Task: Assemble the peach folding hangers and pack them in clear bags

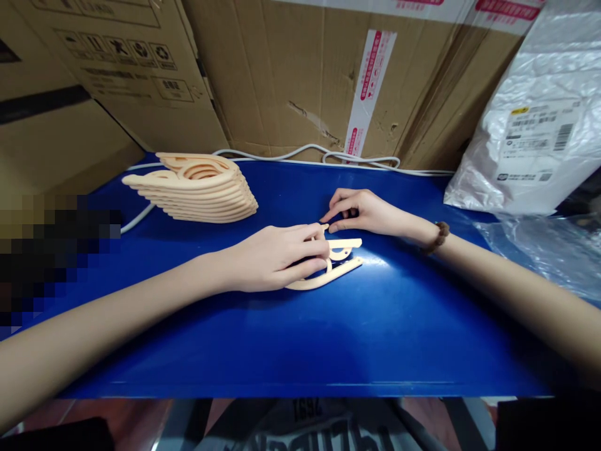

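**Q:** List the fixed surroundings.

**A:** Cardboard boxes [300, 75] stand along the back. The blue table [328, 338] lies in front of them. A grey plastic bag [526, 125] with a printed label leans at the right rear. A white cable [357, 158] runs along the table's rear edge.

**Q:** What lies on the table?

**A:** A stack of peach plastic pieces [197, 188] sits at the left rear, laid flat one on another with the edges roughly aligned. One loose peach piece [342, 269] lies flat near the centre, well apart from the stack.

**Q:** State of each hand?

**A:** The left hand [277, 257] is grasping. Its fingers curl over the loose peach piece and hold it down against the table. The right hand [364, 212] has its fingertips drawn together at the far end of that piece, touching it or just beside it. Whether it actually grips anything cannot be told. A beaded bracelet [440, 237] sits on the right wrist.

**Q:** How far along is the work?

**A:** As a judgement, the stack represents finished units and the loose peach piece is the one unit in hand. No other loose pieces show on the table, so the number left cannot be determined.
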`<state>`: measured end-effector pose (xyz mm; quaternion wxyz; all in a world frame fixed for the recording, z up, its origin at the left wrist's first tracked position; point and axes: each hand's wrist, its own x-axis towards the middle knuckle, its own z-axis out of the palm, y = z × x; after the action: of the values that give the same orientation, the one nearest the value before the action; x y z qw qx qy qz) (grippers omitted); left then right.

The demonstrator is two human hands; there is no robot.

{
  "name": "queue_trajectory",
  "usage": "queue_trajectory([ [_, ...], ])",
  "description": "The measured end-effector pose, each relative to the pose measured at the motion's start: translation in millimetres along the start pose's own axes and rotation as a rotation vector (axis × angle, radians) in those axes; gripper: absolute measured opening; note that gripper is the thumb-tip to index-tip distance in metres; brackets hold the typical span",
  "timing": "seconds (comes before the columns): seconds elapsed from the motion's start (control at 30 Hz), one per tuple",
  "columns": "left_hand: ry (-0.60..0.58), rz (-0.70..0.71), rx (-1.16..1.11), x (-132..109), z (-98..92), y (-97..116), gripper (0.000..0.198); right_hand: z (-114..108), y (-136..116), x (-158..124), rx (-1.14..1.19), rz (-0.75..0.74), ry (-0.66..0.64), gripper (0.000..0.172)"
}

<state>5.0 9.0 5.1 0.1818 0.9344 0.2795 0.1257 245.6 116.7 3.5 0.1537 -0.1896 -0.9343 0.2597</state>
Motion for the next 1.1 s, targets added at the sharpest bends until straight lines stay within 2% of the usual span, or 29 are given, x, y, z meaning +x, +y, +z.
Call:
queue_trajectory([
  [0.1,0.020,-0.005,0.000,0.2,2.8,-1.6,0.009,3.0,-3.0,2.9,0.013,0.000,-0.001,0.025],
  [0.23,0.120,-0.031,0.086,0.5,6.2,-7.6,0.014,3.0,-10.2,4.2,-0.055,0.035,0.027,0.024],
  [0.3,0.172,-0.073,0.139,0.3,6.7,-11.1,0.015,-1.6,-14.0,0.2,-0.076,0.088,0.109,0.024],
  [0.4,0.228,-0.129,0.191,-0.5,6.3,-16.8,0.004,-14.2,-18.7,-14.4,-0.066,0.177,0.281,0.022],
  [0.53,0.301,-0.156,0.248,-0.1,4.7,-24.7,0.014,-29.6,-24.8,-43.6,-0.080,0.292,0.461,0.019],
  [0.73,0.351,-0.236,0.187,2.2,3.1,-31.3,0.016,-27.4,-35.8,-71.6,0.035,0.391,0.616,0.015],
  [1.1,0.393,-0.232,0.068,6.4,12.5,-36.0,0.021,-11.8,-32.3,-80.3,0.555,0.558,0.725,0.016],
])
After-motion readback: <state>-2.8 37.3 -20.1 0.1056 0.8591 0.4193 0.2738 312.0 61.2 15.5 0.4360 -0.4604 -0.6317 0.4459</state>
